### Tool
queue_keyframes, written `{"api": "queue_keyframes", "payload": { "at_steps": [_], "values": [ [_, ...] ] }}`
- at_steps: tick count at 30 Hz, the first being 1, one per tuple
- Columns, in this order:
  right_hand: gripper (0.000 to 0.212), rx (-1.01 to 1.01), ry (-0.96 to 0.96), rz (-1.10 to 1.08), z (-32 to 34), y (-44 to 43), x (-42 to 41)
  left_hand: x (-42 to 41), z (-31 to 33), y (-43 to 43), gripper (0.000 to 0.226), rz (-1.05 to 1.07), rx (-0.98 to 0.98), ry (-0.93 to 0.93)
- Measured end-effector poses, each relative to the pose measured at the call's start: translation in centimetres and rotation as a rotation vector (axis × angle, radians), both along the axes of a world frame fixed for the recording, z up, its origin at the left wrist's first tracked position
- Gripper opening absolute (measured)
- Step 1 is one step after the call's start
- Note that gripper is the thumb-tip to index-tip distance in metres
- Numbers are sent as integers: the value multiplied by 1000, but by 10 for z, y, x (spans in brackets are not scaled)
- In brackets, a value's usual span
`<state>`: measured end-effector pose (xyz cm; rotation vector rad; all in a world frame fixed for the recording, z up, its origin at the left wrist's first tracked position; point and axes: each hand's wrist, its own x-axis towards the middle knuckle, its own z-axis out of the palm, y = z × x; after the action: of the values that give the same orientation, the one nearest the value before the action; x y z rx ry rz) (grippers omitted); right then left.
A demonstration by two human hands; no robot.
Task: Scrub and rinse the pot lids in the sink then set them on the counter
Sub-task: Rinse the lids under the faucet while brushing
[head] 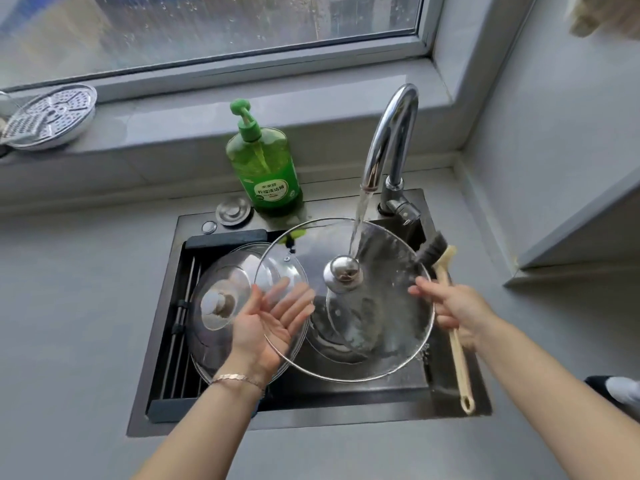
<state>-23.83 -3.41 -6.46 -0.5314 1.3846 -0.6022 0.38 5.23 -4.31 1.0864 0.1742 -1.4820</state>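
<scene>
Over the sink (157, 341) a large glass lid (388, 306) with a steel knob (343, 273) is held tilted under running water (358, 223). My left hand (266, 323) lies palm up with straight fingers beneath the lid's left rim. My right hand (453, 310) grips the pale handle of a dish brush (457, 355) and touches the lid's right rim with an extended finger. A second glass lid (214, 306) rests on the roll-up rack at the sink's left. Another lid shows below, in the basin (346, 330).
The chrome faucet (391, 133) arches over the back of the sink. A green soap bottle (266, 168) stands behind the sink, next to a steel drain cap (233, 210). A steamer plate (48, 116) leans on the window sill. Grey counter (69, 306) surrounds the sink; a cabinet (588, 220) juts out at right.
</scene>
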Motion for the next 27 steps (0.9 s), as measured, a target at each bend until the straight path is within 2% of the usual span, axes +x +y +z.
{"api": "queue_keyframes", "payload": {
  "at_steps": [2,8,13,16,20,24,27],
  "values": [
    [4,-71,59,27,11,-6,-8,-6,-11,-2,47,5,42,46],
    [7,-289,121,57,42,-23,-25,-26,-43,-20,33,-180,299,-123],
    [9,-360,153,59,37,-19,-29,-19,-38,-30,34,-152,272,-180],
    [9,-289,174,29,13,-11,-23,-4,-23,-27,34,-130,193,-348],
    [10,-74,61,14,-28,5,3,16,3,-17,35,-211,126,-556],
    [17,117,14,145,-54,25,36,26,33,-9,32,-221,82,-660],
    [15,158,55,251,-56,38,58,30,53,-7,28,-212,81,-758]
  ]
}}
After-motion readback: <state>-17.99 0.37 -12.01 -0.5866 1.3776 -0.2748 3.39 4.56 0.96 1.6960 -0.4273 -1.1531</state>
